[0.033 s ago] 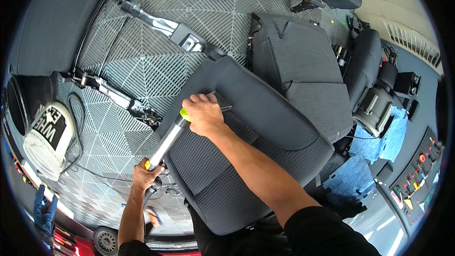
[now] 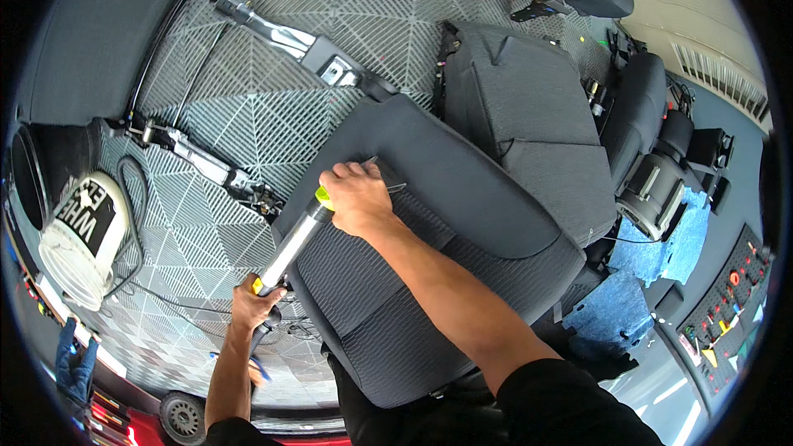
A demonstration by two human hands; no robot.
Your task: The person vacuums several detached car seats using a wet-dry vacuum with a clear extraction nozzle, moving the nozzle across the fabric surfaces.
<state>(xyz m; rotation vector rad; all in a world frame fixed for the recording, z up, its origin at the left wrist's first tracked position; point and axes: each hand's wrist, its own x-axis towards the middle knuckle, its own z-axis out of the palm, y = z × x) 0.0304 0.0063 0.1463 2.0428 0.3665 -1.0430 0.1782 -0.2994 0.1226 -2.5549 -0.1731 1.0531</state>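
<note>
A dark grey fabric car seat (image 2: 496, 206) lies tilted in front of me. Across its left edge runs an upholstery extractor wand (image 2: 294, 246), a silver tube with a yellow-green collar and a clear flat head (image 2: 391, 177). My right hand (image 2: 362, 202) is wrapped around the wand's upper end by the collar, near that head, which rests against the seat fabric. Lower down, at the seat's left edge, my left hand (image 2: 254, 307) grips the wand's rear end, where a dark hose joins it. Parts of the head are hidden behind my right fingers.
Another seat part (image 2: 529, 99) lies beyond, on the right. Metal seat rails (image 2: 273, 37) stretch across the patterned floor at upper left. A white bucket (image 2: 78, 239) stands left with a dark hose (image 2: 139, 223) beside it. Blue cloths (image 2: 611, 314) lie on the right.
Both hands keep their hold on the wand, with hardly any movement over the seat. The whole view has shifted slightly.
</note>
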